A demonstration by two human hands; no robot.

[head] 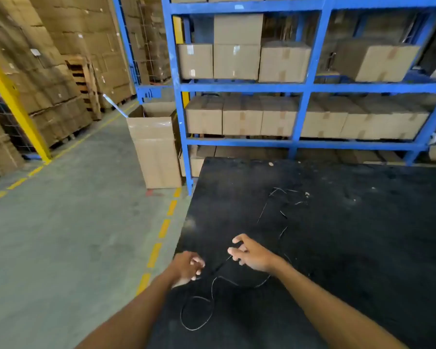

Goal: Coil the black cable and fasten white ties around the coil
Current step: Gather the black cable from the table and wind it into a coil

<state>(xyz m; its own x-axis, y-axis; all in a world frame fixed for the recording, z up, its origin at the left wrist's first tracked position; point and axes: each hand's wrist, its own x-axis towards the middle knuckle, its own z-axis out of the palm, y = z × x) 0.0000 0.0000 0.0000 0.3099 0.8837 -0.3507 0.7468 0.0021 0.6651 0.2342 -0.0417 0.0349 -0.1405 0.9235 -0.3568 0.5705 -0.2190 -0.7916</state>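
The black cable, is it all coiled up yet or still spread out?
Still spread out. The cable trails in loose curves across the table, with only one open loop near the left hand.

**Warehouse storage aisle**

Setting: goods warehouse. Evidence, placed from the blue steel shelving rack [305, 86]: sealed cardboard cartons [237, 61] on its tiers; tall open carton [156, 149] standing just left of its corner post; palletised carton stacks [48, 71] well to its left, behind a yellow post [15, 107]; grey concrete floor [73, 235] with yellow dashed lines [159, 240]; black worktable [337, 235] in front.
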